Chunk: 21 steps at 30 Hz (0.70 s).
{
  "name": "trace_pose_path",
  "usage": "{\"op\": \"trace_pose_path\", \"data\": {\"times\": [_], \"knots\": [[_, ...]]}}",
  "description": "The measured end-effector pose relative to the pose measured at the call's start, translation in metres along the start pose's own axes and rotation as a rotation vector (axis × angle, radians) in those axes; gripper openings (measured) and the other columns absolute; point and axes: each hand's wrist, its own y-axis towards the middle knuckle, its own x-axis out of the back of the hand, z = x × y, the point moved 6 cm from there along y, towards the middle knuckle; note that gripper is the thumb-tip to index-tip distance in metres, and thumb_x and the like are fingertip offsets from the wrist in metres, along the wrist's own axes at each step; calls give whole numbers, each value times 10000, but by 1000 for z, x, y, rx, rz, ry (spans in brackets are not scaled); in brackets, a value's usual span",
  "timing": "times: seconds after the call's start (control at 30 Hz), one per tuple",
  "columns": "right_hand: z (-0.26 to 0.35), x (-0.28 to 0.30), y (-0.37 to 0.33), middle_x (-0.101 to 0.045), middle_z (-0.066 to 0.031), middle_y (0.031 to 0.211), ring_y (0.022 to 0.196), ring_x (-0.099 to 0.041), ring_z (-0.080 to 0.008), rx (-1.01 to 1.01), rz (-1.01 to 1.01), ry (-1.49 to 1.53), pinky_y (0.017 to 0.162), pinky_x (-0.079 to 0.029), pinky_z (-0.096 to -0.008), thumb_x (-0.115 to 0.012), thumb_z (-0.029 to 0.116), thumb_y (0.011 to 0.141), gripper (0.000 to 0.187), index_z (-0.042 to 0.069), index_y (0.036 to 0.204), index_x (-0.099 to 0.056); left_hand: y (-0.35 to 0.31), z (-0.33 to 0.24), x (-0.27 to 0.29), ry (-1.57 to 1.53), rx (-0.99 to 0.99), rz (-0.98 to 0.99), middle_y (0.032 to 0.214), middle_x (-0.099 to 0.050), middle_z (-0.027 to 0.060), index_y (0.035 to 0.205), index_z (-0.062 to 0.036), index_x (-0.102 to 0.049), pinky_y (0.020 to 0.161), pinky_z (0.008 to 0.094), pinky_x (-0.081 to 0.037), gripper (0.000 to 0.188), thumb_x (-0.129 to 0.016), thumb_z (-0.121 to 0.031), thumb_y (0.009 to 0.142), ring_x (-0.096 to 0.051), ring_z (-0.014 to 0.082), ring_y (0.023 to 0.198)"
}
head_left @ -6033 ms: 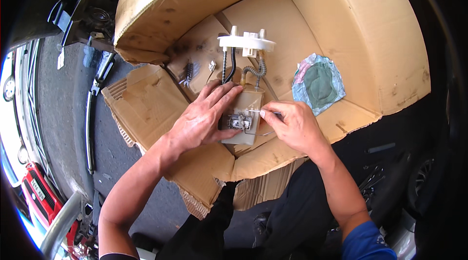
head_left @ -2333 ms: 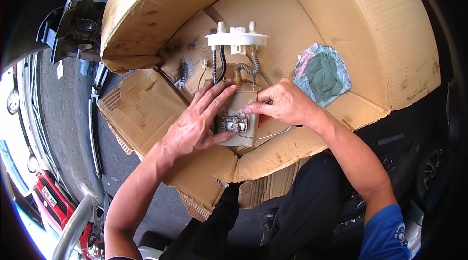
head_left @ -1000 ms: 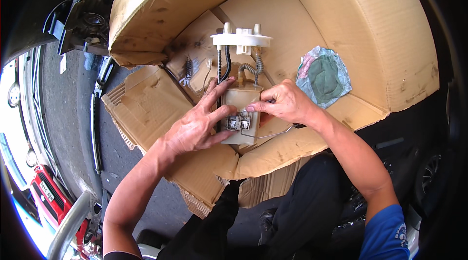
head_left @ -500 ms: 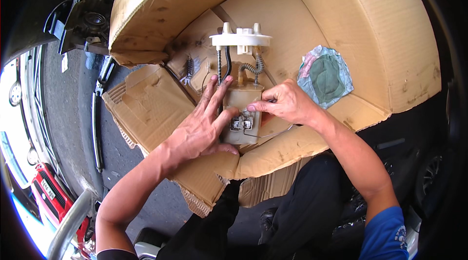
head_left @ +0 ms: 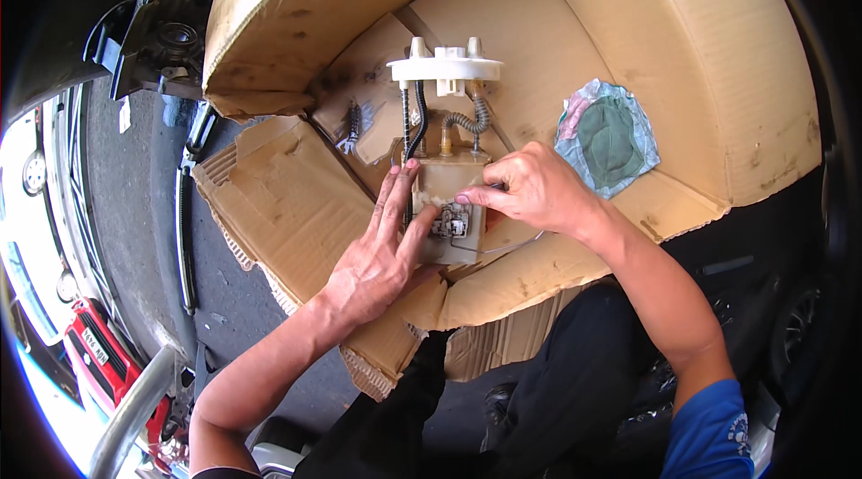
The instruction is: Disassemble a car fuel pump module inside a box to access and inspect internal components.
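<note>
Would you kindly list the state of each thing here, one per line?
Pump assembly: lying on the cardboard, white cap away from the person.
Left hand: open, fingers flat along its body.
Right hand: fingertips pinched at its upper edge.
Cardboard box: opened, flaps spread.
Green cloth: lying crumpled, untouched.

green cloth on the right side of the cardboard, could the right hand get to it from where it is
Probably yes: the green cloth lies uncovered on the cardboard just beyond the right hand, with nothing between them, though that hand's fingers are now pinching at the tan pump module.

bare cardboard (head_left: 278, 201) left, rag (head_left: 609, 133) right
</note>
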Motion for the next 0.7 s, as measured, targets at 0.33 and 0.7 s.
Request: {"op": "trace_pose_path", "data": {"times": [0.33,0.7], "knots": [[8,0,2,-657,-246,635,619,-694,-427,-164,104,-67,632,-555,-493,-795,411,968,433,-1,832,-817,-6,11,-3,-98,-14,14,1778,-110,307,1601,-76,-443,1234,521,-471,824,-853,-265,913,-205,510,1641],[11,4,-11,-708,-216,789,665,-662,-372,-118,53,32,652,-513,-441,-701,251,1051,297,-30,959,-726,-16,29,-1,-123,-5,-7,1661,-317,249,1601,-95,-413,1234,513,-479,810,-839,-196,920,-384,464,1566]]}}
